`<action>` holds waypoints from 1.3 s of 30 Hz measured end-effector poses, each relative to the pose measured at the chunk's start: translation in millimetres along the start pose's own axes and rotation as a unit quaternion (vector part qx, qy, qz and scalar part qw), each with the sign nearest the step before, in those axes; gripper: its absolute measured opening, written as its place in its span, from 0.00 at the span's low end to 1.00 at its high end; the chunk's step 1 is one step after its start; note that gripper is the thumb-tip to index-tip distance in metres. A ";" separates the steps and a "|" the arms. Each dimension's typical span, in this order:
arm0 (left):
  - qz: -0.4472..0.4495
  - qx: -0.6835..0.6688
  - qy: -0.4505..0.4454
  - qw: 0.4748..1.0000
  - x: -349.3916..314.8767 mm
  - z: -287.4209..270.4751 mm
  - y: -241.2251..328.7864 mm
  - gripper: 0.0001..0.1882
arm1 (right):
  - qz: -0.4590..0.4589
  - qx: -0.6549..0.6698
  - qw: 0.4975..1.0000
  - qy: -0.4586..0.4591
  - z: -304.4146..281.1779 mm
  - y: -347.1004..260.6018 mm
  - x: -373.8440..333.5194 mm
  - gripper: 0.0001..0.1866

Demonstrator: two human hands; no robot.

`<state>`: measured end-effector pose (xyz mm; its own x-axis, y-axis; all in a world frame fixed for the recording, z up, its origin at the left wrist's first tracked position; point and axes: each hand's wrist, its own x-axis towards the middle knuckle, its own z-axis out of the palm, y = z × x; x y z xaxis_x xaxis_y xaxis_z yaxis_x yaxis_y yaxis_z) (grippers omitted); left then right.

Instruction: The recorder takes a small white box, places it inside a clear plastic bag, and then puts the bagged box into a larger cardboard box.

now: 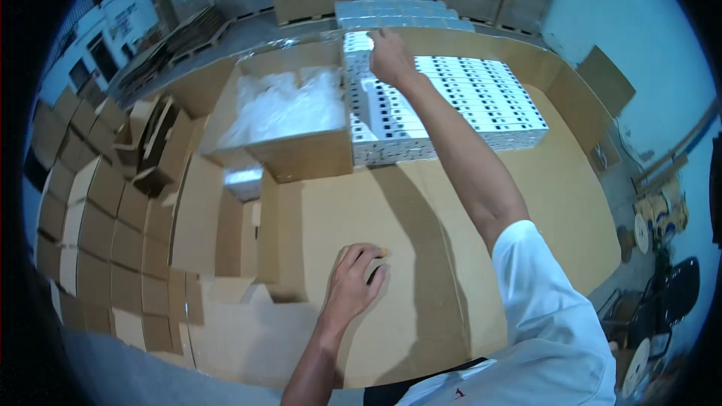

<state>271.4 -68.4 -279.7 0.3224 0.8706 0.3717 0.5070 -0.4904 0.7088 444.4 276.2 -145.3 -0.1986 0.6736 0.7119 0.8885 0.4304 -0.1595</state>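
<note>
On cardboard sheet (421, 203) | left hand (356, 280) curled, empty | right hand (389, 56) grasping one white box (358, 41)

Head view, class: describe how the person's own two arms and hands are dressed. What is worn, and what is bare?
The right arm wears a short white sleeve ending above the elbow. The left arm shows no sleeve. Both the left hand and the right hand are bare: no gloves, watch or rings visible.
</note>
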 end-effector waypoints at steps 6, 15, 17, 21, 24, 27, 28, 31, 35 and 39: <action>-0.021 0.013 0.017 1.000 7.4 6.0 4.1 0.13 | 0.065 -0.005 0.995 -0.074 10.2 22.2 -7.6 0.22; -0.031 0.007 0.014 0.999 -1.6 3.1 11.2 0.13 | 0.025 0.068 0.996 -0.055 6.7 20.4 -17.4 0.17; -0.044 -0.021 0.002 0.999 -7.8 3.7 10.6 0.12 | 0.004 0.090 0.996 -0.023 0.6 24.4 -29.9 0.16; -0.043 -0.012 0.015 0.999 -26.0 -2.3 6.8 0.12 | -0.031 0.140 0.989 0.037 -26.0 0.6 -64.3 0.15; -0.078 -0.058 0.023 0.995 -37.8 -0.7 5.4 0.12 | -0.022 0.161 0.986 0.038 -68.7 -28.7 -120.0 0.16; -0.111 -0.114 0.037 0.987 -39.4 12.1 1.2 0.11 | -0.019 0.180 0.983 0.040 -114.6 -42.9 -184.2 0.18; -0.138 -0.150 0.049 0.978 -41.3 14.9 -0.7 0.10 | -0.017 0.207 0.978 0.030 -126.1 -50.9 -205.7 0.19; -0.178 -0.242 0.050 0.952 -39.6 11.3 -17.9 0.12 | -0.020 0.240 0.970 0.006 -140.3 -73.1 -259.1 0.20; -0.244 -0.555 0.039 0.794 -48.7 18.5 -16.5 0.23 | -0.029 0.240 0.968 -0.060 -155.7 -100.0 -348.0 0.19; -0.280 -0.556 0.044 0.781 -45.9 22.4 -6.4 0.25 | -0.068 0.261 0.959 -0.090 -158.2 -110.7 -388.5 0.19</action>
<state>271.3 -106.2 -314.7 0.2173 0.9597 -0.1783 -0.4759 0.2637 0.8390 488.7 -128.2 -296.0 -0.4082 0.6617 0.6289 0.5296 0.7328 -0.4272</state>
